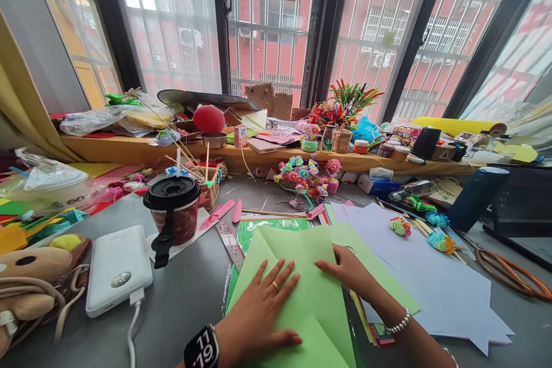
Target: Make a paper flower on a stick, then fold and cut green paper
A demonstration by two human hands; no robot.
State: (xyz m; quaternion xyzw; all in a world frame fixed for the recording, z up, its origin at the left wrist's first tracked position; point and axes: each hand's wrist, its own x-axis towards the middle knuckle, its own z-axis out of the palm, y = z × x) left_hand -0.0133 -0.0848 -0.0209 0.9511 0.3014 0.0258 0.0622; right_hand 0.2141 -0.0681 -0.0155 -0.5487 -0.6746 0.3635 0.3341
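Note:
A light green sheet of paper (302, 253), folded with a crease down its middle, lies on the grey table in front of me. My left hand (259, 310) lies flat on its left half, fingers spread, with a ring and a smartwatch on that arm. My right hand (349, 270) presses on the fold near the centre, fingers curled down onto the paper, a bead bracelet on the wrist. Neither hand grips anything.
White sheets (431, 276) lie to the right, a ruler (230, 244) and a lidded drink cup (172, 207) to the left, with a white power bank (117, 267) beside them. Paper flowers (302, 178), a dark bottle (474, 195) and craft clutter fill the back.

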